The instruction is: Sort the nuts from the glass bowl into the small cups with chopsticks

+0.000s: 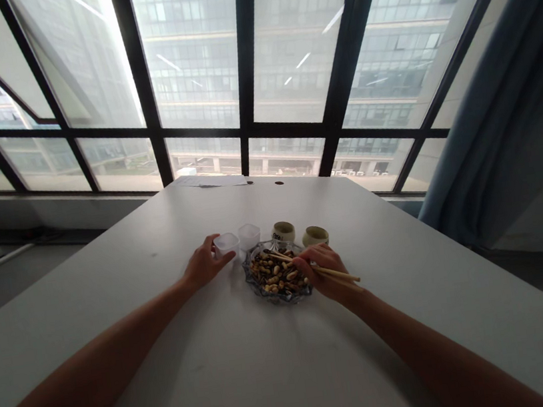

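My left hand [204, 264] is closed around the side of a small translucent plastic cup [227, 244], thumb at its near side and fingers behind it. Beside that cup stands a second translucent cup [250, 235]. Just to the right is a scalloped glass bowl [285, 300] filled with mixed nuts [276, 277], some pale like peanuts and others dark. My right hand [325, 269] grips a pair of wooden chopsticks [345, 275] at the bowl's right edge. Their tips reach into the dark pieces at the back of the bowl; whether they pinch one, I cannot tell.
Behind the bowl stand two squat, pale-green cups, one [283, 231] at centre and another [315, 235] partly behind my right hand. Paper [208, 181] lies at the far end of the white table [199, 375]. Beyond are large windows and a blue curtain [486, 113].
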`<state>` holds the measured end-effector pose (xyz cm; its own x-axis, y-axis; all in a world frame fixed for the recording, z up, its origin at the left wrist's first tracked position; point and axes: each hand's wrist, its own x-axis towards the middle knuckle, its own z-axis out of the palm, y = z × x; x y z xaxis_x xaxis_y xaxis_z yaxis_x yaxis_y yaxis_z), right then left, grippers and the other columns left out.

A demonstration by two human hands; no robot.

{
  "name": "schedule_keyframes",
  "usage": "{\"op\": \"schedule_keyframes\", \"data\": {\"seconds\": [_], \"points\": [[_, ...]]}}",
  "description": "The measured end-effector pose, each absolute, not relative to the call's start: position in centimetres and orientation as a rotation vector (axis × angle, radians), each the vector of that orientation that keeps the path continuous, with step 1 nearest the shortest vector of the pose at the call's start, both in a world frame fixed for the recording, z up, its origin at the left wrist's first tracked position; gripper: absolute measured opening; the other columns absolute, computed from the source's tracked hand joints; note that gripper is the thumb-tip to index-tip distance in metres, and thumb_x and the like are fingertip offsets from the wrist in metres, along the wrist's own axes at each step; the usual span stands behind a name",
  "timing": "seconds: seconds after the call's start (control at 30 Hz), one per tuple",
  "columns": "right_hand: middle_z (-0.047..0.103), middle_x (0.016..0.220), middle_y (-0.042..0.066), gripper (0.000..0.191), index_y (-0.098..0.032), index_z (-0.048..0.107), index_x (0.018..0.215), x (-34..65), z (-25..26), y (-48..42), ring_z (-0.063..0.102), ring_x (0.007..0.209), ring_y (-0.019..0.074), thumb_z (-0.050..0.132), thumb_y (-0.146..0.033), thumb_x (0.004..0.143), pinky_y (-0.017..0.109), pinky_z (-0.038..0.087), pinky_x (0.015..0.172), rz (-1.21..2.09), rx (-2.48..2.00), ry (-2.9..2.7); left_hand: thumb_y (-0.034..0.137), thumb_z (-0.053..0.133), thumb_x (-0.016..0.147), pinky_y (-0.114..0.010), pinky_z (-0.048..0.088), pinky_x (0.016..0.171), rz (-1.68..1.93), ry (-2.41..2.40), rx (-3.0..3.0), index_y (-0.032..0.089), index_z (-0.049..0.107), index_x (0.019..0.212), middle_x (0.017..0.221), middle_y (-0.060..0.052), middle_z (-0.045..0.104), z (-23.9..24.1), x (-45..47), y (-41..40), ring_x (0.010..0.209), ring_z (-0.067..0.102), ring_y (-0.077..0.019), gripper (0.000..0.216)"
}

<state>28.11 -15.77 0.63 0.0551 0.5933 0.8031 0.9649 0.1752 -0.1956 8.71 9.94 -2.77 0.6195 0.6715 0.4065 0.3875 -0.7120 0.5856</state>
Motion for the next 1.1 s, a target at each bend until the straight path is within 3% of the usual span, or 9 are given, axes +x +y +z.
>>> {"op": "schedule_keyframes", "data": {"seconds": [0.13,0.37,0.6,0.93,1.1], "points": [[0.066,0.065,0.0,0.034,-0.023,0.059,0.072,28.1,0.5,-15.8,0.061,0.061,0.0163,0.05,-0.04,0.1,0.034,0.045,0.071,-0.597,-1.523,-1.649,0.066,0.063,0.075,-0.038,0.053,0.083,0.855,0.843,2.407,0.016,0.05,0.136,0.1,-0.011,0.07,-2.7,8.7,9.9,0.09,0.068,-0.0272,0.08],[0.067,0.069,0.001,0.036,-0.022,0.061,0.076,28.1,0.6,-15.8,0.061,0.063,0.0158,0.058,-0.052,0.095,0.033,0.044,0.074,-0.468,-1.573,-1.692,0.064,0.063,0.076,-0.038,0.052,0.083,0.851,0.849,2.42,0.015,0.05,0.136,0.101,-0.012,0.07,-2.5,8.7,9.7,0.09,0.069,-0.0272,0.079],[0.071,0.071,0.002,0.032,-0.022,0.062,0.076,27.7,0.5,-15.8,0.062,0.063,0.0158,0.054,-0.043,0.098,0.032,0.044,0.075,-0.477,-1.639,-1.669,0.065,0.064,0.076,-0.039,0.052,0.084,0.852,0.841,2.416,0.014,0.05,0.137,0.101,-0.012,0.07,-2.6,8.7,9.8,0.092,0.068,-0.0277,0.08],[0.054,0.055,-0.001,0.043,-0.022,0.05,0.06,27.1,0.9,-15.9,0.05,0.053,0.0134,0.048,-0.041,0.098,0.028,0.04,0.06,-0.392,-1.673,-1.505,0.064,0.064,0.076,-0.038,0.052,0.082,0.855,0.843,2.434,0.015,0.05,0.137,0.1,-0.012,0.07,-2.6,8.7,9.8,0.09,0.068,-0.0273,0.08],[0.061,0.057,0.001,0.045,-0.022,0.052,0.062,27.9,0.7,-15.8,0.056,0.052,0.0141,0.053,-0.052,0.095,0.027,0.042,0.053,-0.111,-1.594,-1.289,0.063,0.065,0.076,-0.038,0.053,0.081,0.881,0.825,2.434,0.016,0.052,0.135,0.098,-0.011,0.07,-2.7,8.8,9.9,0.088,0.069,-0.0267,0.077]]}}
